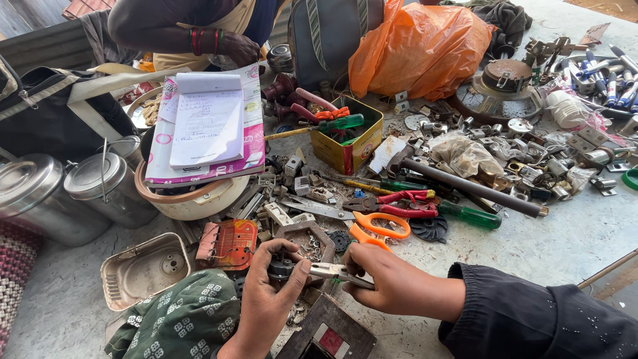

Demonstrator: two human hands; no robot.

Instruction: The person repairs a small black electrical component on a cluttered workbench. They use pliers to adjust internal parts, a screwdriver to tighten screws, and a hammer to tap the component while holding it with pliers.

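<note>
1. Currently, head view: left hand (269,292) is pinching a small dark round part (280,268), fingers closed on it, bracing it low over the table.
2. Right hand (392,282) is gripping orange-handled pliers (345,266), fingers wrapped shut on the handles; the pliers' nose is pointing at the part, likely working it, contact unclear.
3. Clutter is crowding in close: hexagonal tray (307,240), red scissors (402,203), green screwdriver (468,215).
4. Bare table (565,246) is lying open to the right of the hand; another person's arm (179,30) is sitting well apart.

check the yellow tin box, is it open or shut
Open: the yellow tin box has no lid on, and a green-handled screwdriver and other handles stick out.
</note>
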